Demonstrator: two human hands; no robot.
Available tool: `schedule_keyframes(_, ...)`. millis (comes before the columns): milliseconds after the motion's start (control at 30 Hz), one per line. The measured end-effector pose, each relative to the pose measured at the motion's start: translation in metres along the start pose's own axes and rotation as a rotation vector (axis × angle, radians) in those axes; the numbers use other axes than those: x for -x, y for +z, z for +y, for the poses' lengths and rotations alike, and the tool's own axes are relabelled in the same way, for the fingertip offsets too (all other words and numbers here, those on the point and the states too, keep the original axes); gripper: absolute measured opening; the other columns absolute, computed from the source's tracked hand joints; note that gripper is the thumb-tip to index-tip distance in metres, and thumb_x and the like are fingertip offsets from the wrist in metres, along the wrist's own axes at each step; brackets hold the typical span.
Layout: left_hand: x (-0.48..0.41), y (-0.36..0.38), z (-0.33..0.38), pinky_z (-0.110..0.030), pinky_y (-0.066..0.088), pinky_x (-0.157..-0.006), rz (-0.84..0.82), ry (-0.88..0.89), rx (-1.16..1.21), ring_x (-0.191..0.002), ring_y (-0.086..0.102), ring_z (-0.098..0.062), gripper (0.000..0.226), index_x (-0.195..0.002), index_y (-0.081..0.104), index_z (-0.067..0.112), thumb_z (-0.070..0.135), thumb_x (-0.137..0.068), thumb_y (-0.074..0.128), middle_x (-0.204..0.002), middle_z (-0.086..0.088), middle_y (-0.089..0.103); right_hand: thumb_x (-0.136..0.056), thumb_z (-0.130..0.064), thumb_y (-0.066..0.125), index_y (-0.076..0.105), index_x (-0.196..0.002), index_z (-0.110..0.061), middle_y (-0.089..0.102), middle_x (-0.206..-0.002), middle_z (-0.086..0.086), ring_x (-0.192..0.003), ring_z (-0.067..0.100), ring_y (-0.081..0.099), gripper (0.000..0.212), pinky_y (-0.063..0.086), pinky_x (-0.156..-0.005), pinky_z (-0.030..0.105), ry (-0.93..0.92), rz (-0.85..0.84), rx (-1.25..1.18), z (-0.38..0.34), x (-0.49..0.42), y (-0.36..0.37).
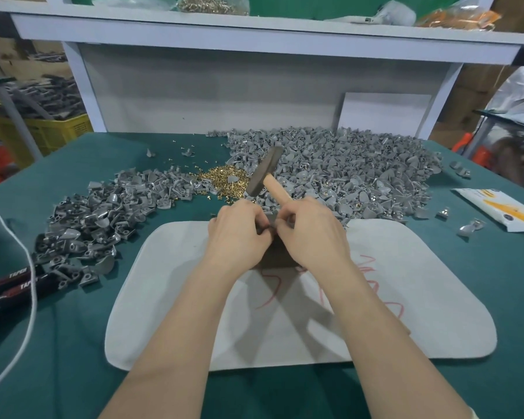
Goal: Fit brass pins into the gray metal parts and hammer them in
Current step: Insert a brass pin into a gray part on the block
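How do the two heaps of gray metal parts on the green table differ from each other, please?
The right heap is clearly bigger and reaches the back panel; the left heap is smaller and runs toward the pliers. Brass specks show among the right heap's parts, none plainly in the left. Both flank the brass pins.

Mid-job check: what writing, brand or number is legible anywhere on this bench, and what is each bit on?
"TAPE" plus a last letter too blurred to tell: white print, once on each of the two black plier handles at the left edge.
Red handwritten marks on the white mat: a scrawl, not readable as words.
White and orange packet at the right: print too small to read.
Nothing else legible.
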State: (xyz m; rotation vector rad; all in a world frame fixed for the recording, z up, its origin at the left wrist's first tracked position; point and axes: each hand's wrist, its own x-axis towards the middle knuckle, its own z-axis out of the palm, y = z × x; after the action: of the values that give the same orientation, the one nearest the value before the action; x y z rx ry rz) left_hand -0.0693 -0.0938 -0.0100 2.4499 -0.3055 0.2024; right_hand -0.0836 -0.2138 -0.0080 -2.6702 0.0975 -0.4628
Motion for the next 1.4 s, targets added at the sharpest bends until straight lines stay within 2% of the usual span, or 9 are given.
schedule_keyframes(133, 0.0006, -0.0008, 0.0009, -0.043, 0.042, -0.094, 0.003, 0.004, 0.002, -0.106, 0.052, -0.028, 0.011, -0.075, 0.057, 0.025, 0.023, -0.083, 0.065, -0.099, 0.001, 0.058, -0.091, -0.031, 0.055, 0.067, -0.095, -0.028, 0.057, -0.105, 0.003, -0.099, 0.025, 0.057, 0.013, 0.039, -0.073, 0.029, 0.018, -0.034, -0.017, 0.0006, -0.0016, -0.0021)
schedule_keyframes(267, 0.0007, -0.0011, 0.0011, -0.043, 0.043, -0.093, 0.0, 0.015, 0.013, -0.105, 0.053, -0.028, 0.013, -0.073, 0.057, 0.025, 0.021, -0.083, 0.065, -0.099, 0.0, 0.06, -0.093, -0.027, 0.053, 0.069, -0.091, -0.026, 0.063, -0.098, 0.005, -0.093, 0.027, 0.058, 0.016, 0.042, -0.072, 0.029, -0.002, -0.055, -0.061, 0.0042, -0.0023, -0.0031)
schedule_keyframes(467, 0.0004, -0.0012, 0.0008, -0.043, 0.044, -0.093, -0.002, 0.02, 0.019, -0.104, 0.054, -0.027, 0.018, -0.069, 0.055, 0.026, 0.018, -0.083, 0.064, -0.101, -0.001, 0.06, -0.091, -0.027, 0.057, 0.072, -0.093, -0.023, 0.068, -0.098, 0.007, -0.093, 0.027, 0.06, 0.015, 0.048, -0.077, 0.032, 0.014, -0.016, -0.167, 0.0069, -0.0028, -0.003)
schedule_keyframes(667, 0.0004, -0.0011, 0.0011, -0.043, 0.045, -0.091, -0.006, 0.027, 0.012, -0.101, 0.054, -0.029, 0.015, -0.07, 0.059, 0.023, 0.018, -0.083, 0.063, -0.096, -0.001, 0.059, -0.087, -0.035, 0.062, 0.07, -0.09, -0.028, 0.066, -0.1, 0.001, -0.093, 0.023, 0.061, 0.011, 0.044, -0.073, 0.029, 0.031, 0.002, -0.115, 0.0028, -0.001, -0.0003)
schedule_keyframes(800, 0.0002, -0.0006, 0.0009, -0.043, 0.044, -0.092, -0.004, 0.025, 0.007, -0.102, 0.053, -0.029, 0.014, -0.071, 0.058, 0.023, 0.019, -0.083, 0.064, -0.099, -0.003, 0.059, -0.09, -0.034, 0.057, 0.068, -0.092, -0.028, 0.064, -0.101, 0.002, -0.092, 0.025, 0.061, 0.013, 0.043, -0.073, 0.029, 0.037, -0.007, -0.045, -0.0007, -0.0011, -0.0006)
schedule_keyframes(1267, -0.0002, -0.0002, 0.0003, -0.044, 0.044, -0.093, -0.01, 0.026, 0.016, -0.105, 0.052, -0.029, 0.012, -0.073, 0.058, 0.021, 0.02, -0.084, 0.064, -0.102, -0.004, 0.058, -0.091, -0.032, 0.056, 0.067, -0.094, -0.026, 0.062, -0.103, 0.004, -0.096, 0.026, 0.058, 0.013, 0.043, -0.074, 0.03, 0.047, -0.037, -0.029, -0.0011, -0.0007, -0.003)
schedule_keyframes(1400, -0.0003, 0.0001, 0.0006, -0.044, 0.044, -0.093, -0.006, 0.024, 0.016, -0.105, 0.052, -0.029, 0.013, -0.073, 0.057, 0.022, 0.019, -0.084, 0.064, -0.102, -0.004, 0.059, -0.091, -0.032, 0.056, 0.066, -0.094, -0.027, 0.061, -0.103, 0.004, -0.095, 0.026, 0.058, 0.012, 0.039, -0.07, 0.028, 0.042, -0.039, -0.009, -0.0009, -0.0015, -0.0019)
